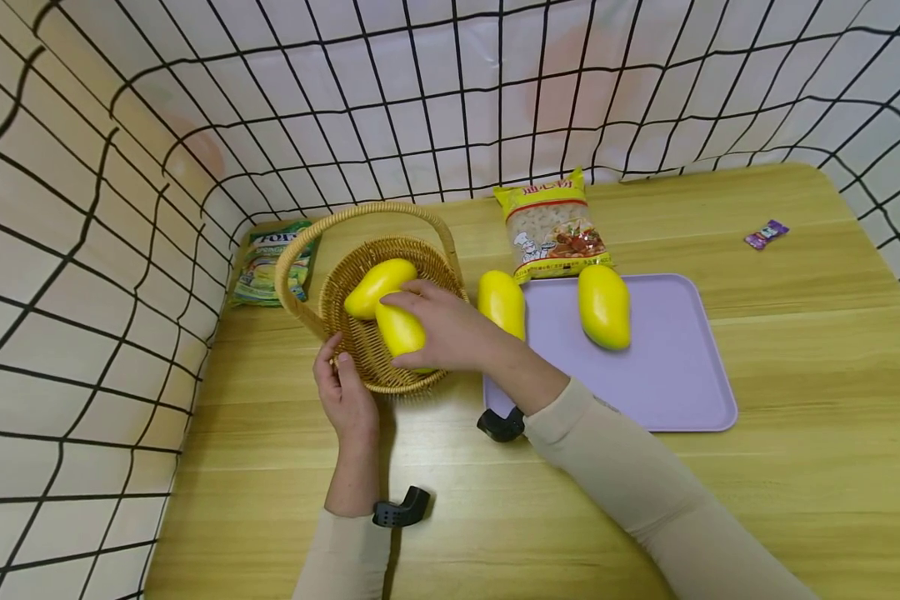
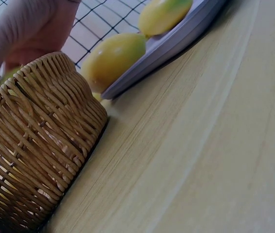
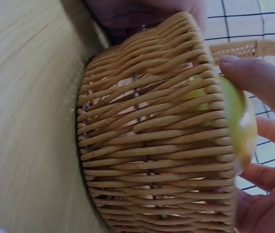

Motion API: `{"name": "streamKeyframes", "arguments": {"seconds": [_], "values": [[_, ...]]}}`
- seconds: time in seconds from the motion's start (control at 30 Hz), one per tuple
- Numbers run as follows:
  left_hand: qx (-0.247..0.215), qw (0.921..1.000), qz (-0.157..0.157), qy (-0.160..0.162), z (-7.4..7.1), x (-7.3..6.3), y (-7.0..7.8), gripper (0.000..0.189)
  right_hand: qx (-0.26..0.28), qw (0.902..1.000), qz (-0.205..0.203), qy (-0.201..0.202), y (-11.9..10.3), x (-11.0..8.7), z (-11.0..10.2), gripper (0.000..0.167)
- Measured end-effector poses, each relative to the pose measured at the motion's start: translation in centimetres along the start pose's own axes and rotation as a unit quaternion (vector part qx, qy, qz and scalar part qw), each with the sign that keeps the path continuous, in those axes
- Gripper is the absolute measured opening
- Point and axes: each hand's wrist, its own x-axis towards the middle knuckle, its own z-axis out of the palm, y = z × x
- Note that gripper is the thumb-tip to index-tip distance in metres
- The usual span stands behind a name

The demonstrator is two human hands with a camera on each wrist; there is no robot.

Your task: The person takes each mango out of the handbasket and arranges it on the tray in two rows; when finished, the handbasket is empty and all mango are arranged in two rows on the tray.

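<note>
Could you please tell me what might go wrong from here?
The held mango could slip from the right hand or bump the mango already inside the wicker basket. Also, the right forearm passes close to the mango at the left edge of the lavender tray, so drawing it back might nudge that fruit off.

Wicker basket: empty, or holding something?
Not empty: one yellow mango lies inside the basket, while the right hand grips another mango at its opening.
</note>
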Motion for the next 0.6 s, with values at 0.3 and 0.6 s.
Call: {"name": "streamKeyframes", "arguments": {"seconds": [0.3, 0.6], "values": [[0.006, 1.0, 0.001, 0.001, -0.1, 0.0, 0.0, 0.034, 0.015, 0.998, -0.017, 0.06, -0.4, -2.3, -1.2, 0.085], [0.005, 1.0, 0.007, -0.002, 0.0, 0.0, -0.1, 0.035, 0.03, 0.9968, -0.014, 0.073, -0.6, -4.5, -2.6, 0.081]]}}
